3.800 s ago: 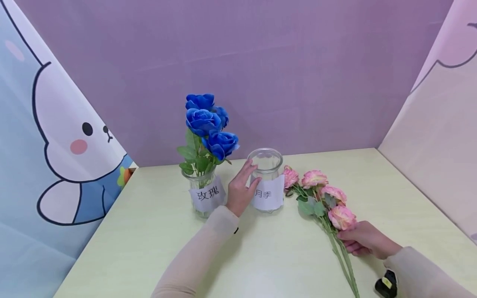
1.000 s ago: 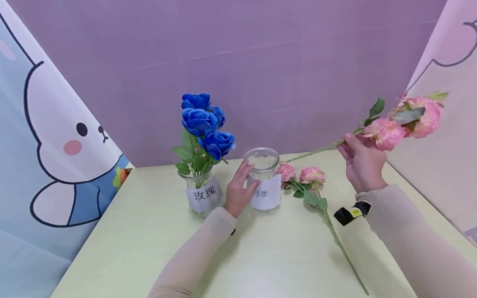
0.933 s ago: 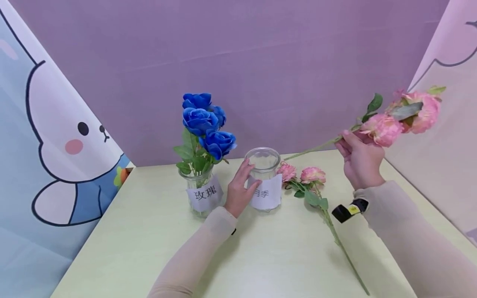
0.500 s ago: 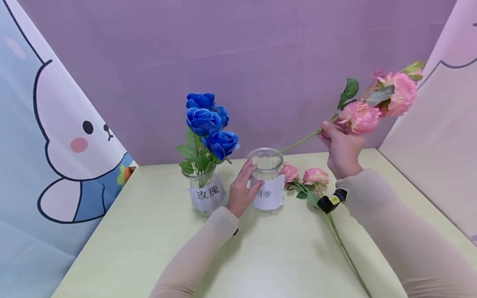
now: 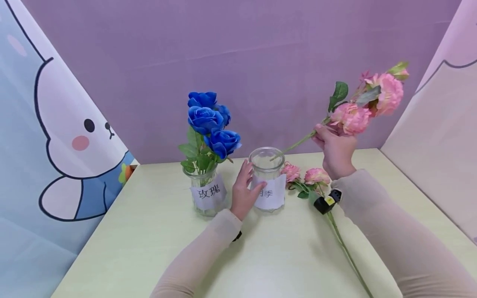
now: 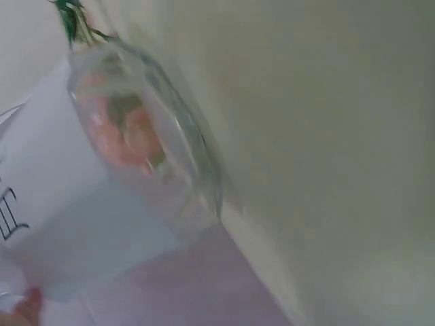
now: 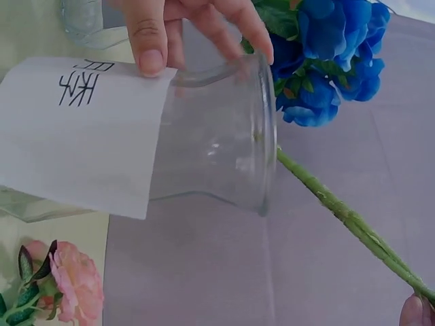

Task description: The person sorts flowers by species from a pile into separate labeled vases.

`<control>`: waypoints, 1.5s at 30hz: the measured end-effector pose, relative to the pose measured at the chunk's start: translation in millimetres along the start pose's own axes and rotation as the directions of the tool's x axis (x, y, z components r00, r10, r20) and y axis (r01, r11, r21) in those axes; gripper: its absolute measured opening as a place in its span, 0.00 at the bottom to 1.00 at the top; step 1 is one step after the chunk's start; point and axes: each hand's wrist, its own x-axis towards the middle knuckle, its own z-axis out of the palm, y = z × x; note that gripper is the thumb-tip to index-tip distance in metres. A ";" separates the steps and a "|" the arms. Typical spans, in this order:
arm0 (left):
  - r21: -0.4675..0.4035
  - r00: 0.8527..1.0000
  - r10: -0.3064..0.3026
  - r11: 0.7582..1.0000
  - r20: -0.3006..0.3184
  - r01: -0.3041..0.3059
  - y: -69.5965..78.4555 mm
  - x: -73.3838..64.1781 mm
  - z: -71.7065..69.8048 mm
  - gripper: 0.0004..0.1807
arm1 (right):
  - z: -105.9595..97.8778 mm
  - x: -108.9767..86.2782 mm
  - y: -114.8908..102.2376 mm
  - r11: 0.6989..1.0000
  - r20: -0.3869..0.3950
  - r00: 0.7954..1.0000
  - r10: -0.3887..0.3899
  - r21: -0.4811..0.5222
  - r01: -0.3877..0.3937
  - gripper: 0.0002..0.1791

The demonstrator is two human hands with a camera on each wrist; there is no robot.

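My left hand [image 5: 244, 193] grips the side of a clear glass jar [image 5: 266, 167], its thumb over the white paper label [image 5: 273, 193] and its fingers round the left side. In my right hand [image 5: 338, 154] is a spray of pink flowers [image 5: 350, 118], held by the stem just below the blooms. The spray leans up to the right. Its green stem [image 7: 353, 224] slants down to the jar, with the cut end just inside the mouth in the right wrist view. A second pink flower spray [image 5: 316, 176] lies on the table right of the jar.
Left of the jar stands another labelled glass jar [image 5: 208, 192] with several blue roses [image 5: 205, 120]. A purple cloth backdrop [image 5: 261, 74] rises behind the pale table [image 5: 149, 248]. Printed cartoon cloths [image 5: 67, 145] flank both sides.
My right hand lifted one pink spray off the table, then moved left, bringing its stem end from behind the jar to inside its mouth. My left hand stayed at the jar.
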 end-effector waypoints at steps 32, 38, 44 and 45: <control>0.179 0.849 -0.527 0.840 0.036 0.513 18.8 14.3 6.1 0.44 | 9.7 -7.3 36.2 0.949 0.130 0.991 0.037 -0.317 0.006 0.10; 0.185 0.838 -0.544 0.829 0.043 0.528 20.4 16.1 6.1 0.43 | 10.5 -8.0 41.3 0.930 0.153 0.986 0.068 -0.368 -0.007 0.12; 0.167 0.825 -0.564 0.819 0.050 0.550 20.0 16.4 5.8 0.44 | 14.1 -7.9 43.2 0.916 0.173 0.981 0.090 -0.400 -0.014 0.12; 0.165 0.824 -0.564 0.819 0.052 0.550 19.9 16.3 5.6 0.44 | 15.1 -7.6 43.6 0.915 0.176 0.980 0.091 -0.403 -0.013 0.12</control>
